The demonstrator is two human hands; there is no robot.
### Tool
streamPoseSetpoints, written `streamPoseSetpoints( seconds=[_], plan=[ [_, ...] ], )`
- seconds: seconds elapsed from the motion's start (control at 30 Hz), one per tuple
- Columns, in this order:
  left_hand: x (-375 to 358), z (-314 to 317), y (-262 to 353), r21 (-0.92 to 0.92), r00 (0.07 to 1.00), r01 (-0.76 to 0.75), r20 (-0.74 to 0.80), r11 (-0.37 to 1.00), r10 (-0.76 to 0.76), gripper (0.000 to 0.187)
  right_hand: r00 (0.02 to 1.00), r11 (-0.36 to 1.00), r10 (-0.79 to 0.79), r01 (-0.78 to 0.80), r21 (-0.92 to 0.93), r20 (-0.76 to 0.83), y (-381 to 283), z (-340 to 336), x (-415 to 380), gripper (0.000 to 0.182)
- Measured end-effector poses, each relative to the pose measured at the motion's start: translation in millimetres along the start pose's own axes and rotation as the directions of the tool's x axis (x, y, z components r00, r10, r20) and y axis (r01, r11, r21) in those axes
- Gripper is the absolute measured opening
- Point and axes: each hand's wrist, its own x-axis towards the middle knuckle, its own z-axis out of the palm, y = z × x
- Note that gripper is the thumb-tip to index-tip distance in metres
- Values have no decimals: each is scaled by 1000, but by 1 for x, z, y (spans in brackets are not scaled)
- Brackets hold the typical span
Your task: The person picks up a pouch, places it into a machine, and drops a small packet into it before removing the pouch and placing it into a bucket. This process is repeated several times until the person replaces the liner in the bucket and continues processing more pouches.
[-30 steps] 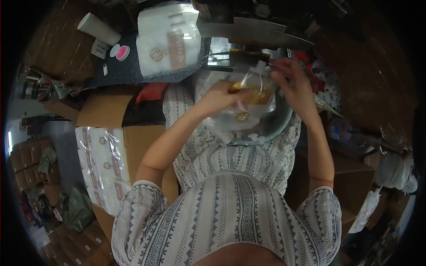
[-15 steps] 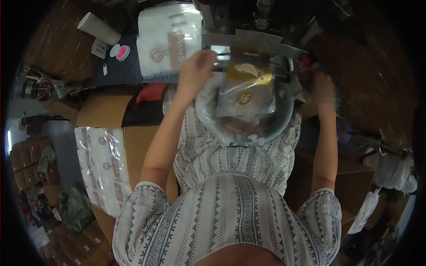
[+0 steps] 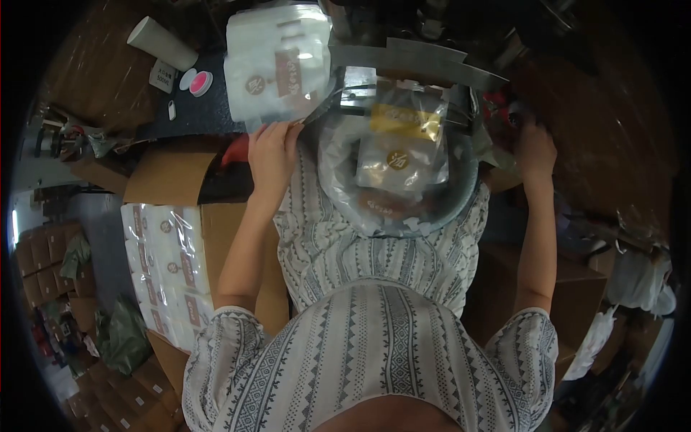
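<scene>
My left hand (image 3: 273, 155) is closed, its fingertips pinching the lower edge of a clear plastic bag on the stack of printed bags (image 3: 270, 68). On the right, my right hand (image 3: 536, 150) is closed beside a red object (image 3: 497, 109); what its fingers hold is too dark to make out. A printed bag with a gold band (image 3: 404, 122) lies over a round, plastic-lined basin (image 3: 469, 193) on my lap. Metal plates (image 3: 425, 56) of a machine stand just beyond the basin.
A white cup (image 3: 162, 43), a small label card (image 3: 163, 75) and a round pink container (image 3: 200, 83) are at the upper left. An open carton (image 3: 169, 173) with packed, printed packs (image 3: 165, 270) stands left of my lap. Another carton (image 3: 533, 288) is at the right.
My left hand has moved left and down from the machine to the stack's lower edge. The gold-banded bag has shifted and crumpled. My right hand has moved slightly right and down.
</scene>
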Motion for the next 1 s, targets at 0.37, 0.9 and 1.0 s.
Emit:
streamPoseSetpoints(
  seconds=[0.37,0.9,1.0],
  plan=[
    [-5,-20,72,-321,999,-38,-36,946,28,9,767,438,-532,611,659,-359,-95,-71,-32,29],
    [50,48,96,-566,557,824,818,-30,-144,31,985,841,-171,142,522,8,-28,-35,-10,34],
    [43,48,86,-586,583,810,807,-8,-89,34,973,924,-159,206,322,-168,-8,20,7,32]
  ],
)
